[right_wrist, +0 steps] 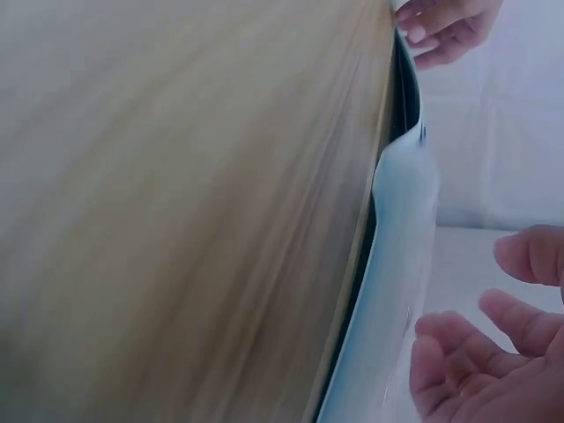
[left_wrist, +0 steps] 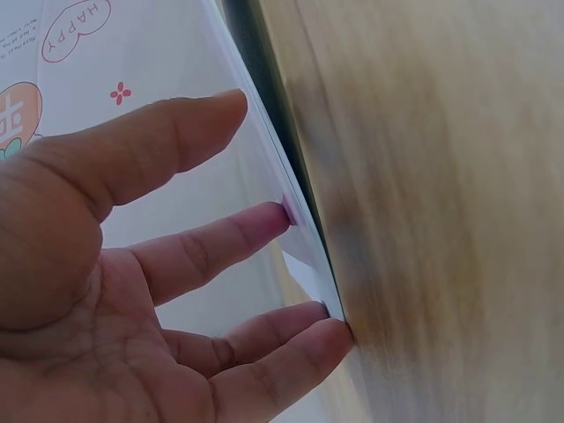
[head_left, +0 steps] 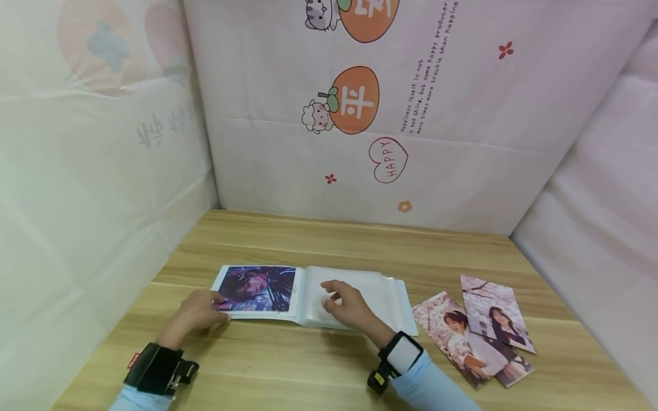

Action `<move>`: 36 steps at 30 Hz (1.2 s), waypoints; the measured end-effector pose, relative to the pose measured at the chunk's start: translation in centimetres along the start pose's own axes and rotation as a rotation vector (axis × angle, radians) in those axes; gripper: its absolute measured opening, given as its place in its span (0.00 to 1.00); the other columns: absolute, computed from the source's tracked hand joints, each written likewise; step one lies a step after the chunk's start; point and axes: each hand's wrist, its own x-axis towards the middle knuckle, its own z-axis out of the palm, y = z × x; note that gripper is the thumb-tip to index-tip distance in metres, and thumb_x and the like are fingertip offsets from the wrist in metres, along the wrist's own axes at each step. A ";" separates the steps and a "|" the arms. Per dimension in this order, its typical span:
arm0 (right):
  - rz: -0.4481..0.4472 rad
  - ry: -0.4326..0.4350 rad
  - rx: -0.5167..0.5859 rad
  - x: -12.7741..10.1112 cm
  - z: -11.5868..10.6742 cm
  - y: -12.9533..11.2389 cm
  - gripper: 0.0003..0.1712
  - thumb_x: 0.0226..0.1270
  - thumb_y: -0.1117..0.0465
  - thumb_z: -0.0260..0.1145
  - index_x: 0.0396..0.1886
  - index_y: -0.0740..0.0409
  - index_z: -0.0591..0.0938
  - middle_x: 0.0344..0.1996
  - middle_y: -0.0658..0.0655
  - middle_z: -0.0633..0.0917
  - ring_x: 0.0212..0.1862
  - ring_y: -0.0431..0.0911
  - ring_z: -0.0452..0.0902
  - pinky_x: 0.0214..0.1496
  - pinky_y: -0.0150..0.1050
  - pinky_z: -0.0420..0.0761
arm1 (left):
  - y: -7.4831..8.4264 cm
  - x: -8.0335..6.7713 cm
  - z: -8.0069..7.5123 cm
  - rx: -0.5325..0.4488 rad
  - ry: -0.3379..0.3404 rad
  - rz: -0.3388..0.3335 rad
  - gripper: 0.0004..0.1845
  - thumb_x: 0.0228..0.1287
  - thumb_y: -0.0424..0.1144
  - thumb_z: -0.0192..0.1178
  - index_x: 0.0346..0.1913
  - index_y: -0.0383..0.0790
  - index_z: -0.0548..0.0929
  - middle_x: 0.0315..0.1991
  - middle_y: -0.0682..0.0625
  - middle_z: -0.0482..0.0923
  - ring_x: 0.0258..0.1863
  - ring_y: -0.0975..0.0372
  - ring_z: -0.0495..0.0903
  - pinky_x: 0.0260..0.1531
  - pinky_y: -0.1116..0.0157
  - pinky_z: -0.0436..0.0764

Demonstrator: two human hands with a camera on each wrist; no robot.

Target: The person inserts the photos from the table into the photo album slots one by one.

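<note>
An open photo album [head_left: 382, 297] lies flat on the wooden table [head_left: 288, 365]. Its left page holds a purple-toned photo [head_left: 257, 288]; the right page is clear sleeves with nothing in them. My left hand [head_left: 197, 311] rests at the left page's near corner. In the left wrist view its fingers [left_wrist: 211, 242] are straight, with the tips touching the album's edge [left_wrist: 304, 229]. My right hand [head_left: 346, 305] lies over the right page with its fingers [right_wrist: 471, 348] relaxed and slightly bent, holding nothing. The right wrist view shows the album's edge [right_wrist: 397, 256] and the left hand [right_wrist: 445, 26] beyond it.
Loose portrait photos [head_left: 473, 334] lie overlapping on the table to the right of the album. Cloth walls printed with cartoons [head_left: 354, 103] close in the table at the back and on both sides. Bare wood runs along the near edge.
</note>
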 end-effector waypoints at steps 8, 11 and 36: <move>0.047 0.044 -0.234 -2.8 -3.7 3.0 0.24 0.57 0.64 0.67 0.55 0.62 0.77 0.53 0.64 0.75 0.55 0.61 0.66 0.53 0.59 0.66 | -0.2 0.2 0.2 -0.013 -0.002 -0.003 0.23 0.43 0.41 0.70 0.42 0.28 0.81 0.38 0.35 0.78 0.32 0.51 0.74 0.35 0.51 0.74; 0.047 0.060 -0.301 -3.9 -5.0 4.0 0.25 0.54 0.64 0.69 0.54 0.64 0.77 0.52 0.67 0.76 0.56 0.64 0.65 0.54 0.62 0.63 | -0.1 0.2 0.1 -0.019 -0.005 -0.010 0.23 0.44 0.41 0.69 0.42 0.28 0.81 0.39 0.35 0.78 0.31 0.51 0.74 0.34 0.52 0.74; 0.155 -0.041 -0.365 -5.6 -7.6 5.8 0.23 0.55 0.62 0.69 0.50 0.66 0.79 0.48 0.66 0.78 0.54 0.61 0.69 0.56 0.55 0.65 | 3.1 0.4 0.6 0.020 0.179 0.119 0.25 0.40 0.38 0.70 0.43 0.28 0.78 0.38 0.34 0.72 0.42 0.40 0.66 0.43 0.46 0.68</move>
